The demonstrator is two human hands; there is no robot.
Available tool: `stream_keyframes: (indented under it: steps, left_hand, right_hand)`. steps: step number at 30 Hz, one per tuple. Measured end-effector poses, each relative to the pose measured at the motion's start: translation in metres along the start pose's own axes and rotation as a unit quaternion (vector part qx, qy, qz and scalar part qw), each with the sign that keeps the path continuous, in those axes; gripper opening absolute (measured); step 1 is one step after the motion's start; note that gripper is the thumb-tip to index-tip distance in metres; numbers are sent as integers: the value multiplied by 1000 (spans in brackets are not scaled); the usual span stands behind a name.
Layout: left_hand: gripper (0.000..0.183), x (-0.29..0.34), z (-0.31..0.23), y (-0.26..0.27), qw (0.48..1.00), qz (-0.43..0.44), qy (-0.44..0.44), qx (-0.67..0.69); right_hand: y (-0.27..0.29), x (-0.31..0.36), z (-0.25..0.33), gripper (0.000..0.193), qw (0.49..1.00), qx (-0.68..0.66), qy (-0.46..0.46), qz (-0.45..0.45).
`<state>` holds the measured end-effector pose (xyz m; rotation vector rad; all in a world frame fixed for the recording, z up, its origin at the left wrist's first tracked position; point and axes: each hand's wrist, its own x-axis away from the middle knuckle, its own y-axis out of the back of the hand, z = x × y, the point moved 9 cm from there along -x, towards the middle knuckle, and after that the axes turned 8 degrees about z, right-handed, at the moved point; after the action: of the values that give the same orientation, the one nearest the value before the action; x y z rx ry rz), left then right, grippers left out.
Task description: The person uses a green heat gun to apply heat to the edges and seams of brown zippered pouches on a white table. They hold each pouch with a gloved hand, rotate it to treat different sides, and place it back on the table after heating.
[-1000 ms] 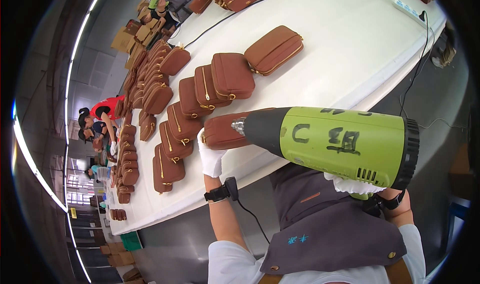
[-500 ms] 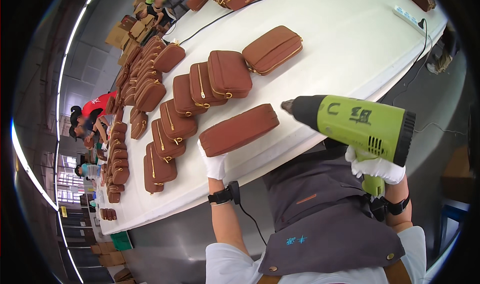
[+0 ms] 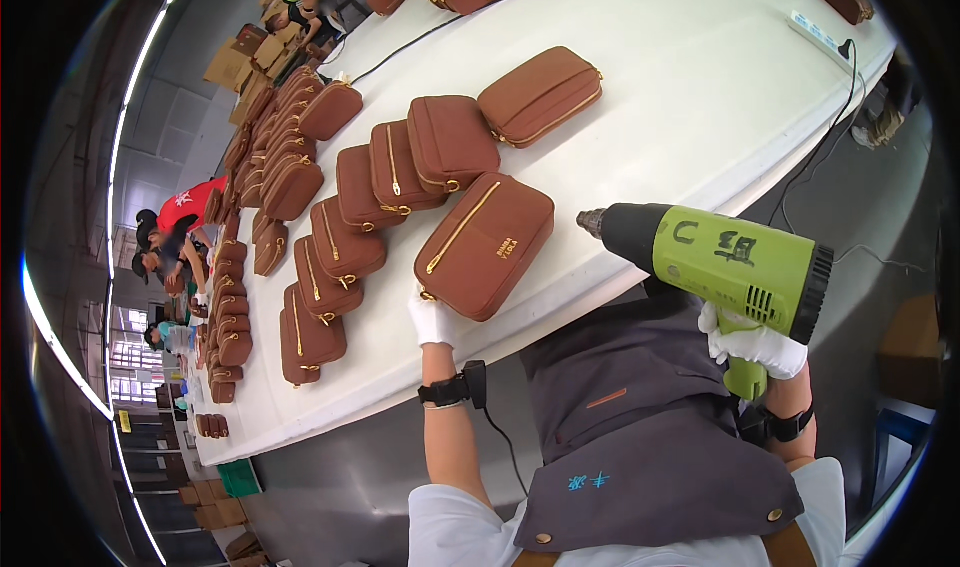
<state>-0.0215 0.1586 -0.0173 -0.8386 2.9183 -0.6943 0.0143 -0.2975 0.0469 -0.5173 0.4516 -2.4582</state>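
My gloved left hand [image 3: 432, 319] grips a brown leather bag [image 3: 490, 252] by its lower left end, its fingers mostly hidden behind it. The bag is tilted above the white table, its gold front zipper and stamped face turned up toward me. In my gloved right hand [image 3: 755, 342] is a green heat gun [image 3: 735, 262], held by the handle. Its dark metal nozzle points left at the bag's right side, a short gap away. Beyond the held bag, a row of similar bags [image 3: 345, 237] runs diagonally, each overlapping another, with one bag [image 3: 541, 97] at its far right end.
Many more brown bags [image 3: 290, 182] stand in rows at the left of the white table [image 3: 680, 97]. A power strip [image 3: 818, 37] with a plugged cable lies at the far right edge. Co-workers [image 3: 185, 222] are along the far side. Cardboard boxes [image 3: 255, 62] are stacked behind.
The bag in my left hand has rolled from showing its narrow side to showing its zippered front. The heat gun has shifted slightly right and down.
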Motion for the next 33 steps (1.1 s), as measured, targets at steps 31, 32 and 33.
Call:
stream_keyframes:
  steps: [31,32,33]
  left_hand:
    - [80,34,-38,-63,962,113,-117,-220]
    - [79,34,-36,-64,962,109,-118,-220]
    - [78,35,-35,-65,963,105,-118,-220]
  right_hand:
    - [-36,-10,30,48,974,34,190,121]
    - [-38,-11,29,47,973,18,188,130]
    - [-40,-14,27,47,973,2,186,139]
